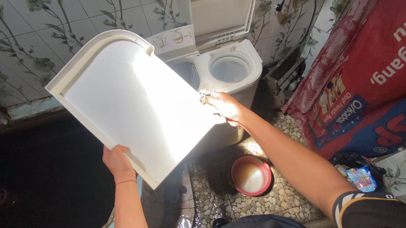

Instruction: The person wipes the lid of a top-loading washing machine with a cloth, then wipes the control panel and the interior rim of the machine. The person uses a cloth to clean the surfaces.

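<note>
Now, left hand (118, 164): clamped on lid (128, 101) edge
Right hand (226, 109): gripping lid's other edge
Below: washing machine (231, 69)

Both hands up holding a large white rectangular plastic washer lid (131, 103), underside facing camera, tilted. Left hand (118, 163) grips the lower-left edge; right hand (226, 108) grips the right edge, ring on one finger. Behind it: white twin-tub washing machine (239, 71), its smaller hinged spin-tub lid (222, 9) standing upright, round tub opening visible. Red round plastic basin (251, 175) sits on the pebble-tile floor (215, 198) below the machine. Red printed tarp (392, 53) leans on the right. Floral wall tiles (39, 26) behind
</note>
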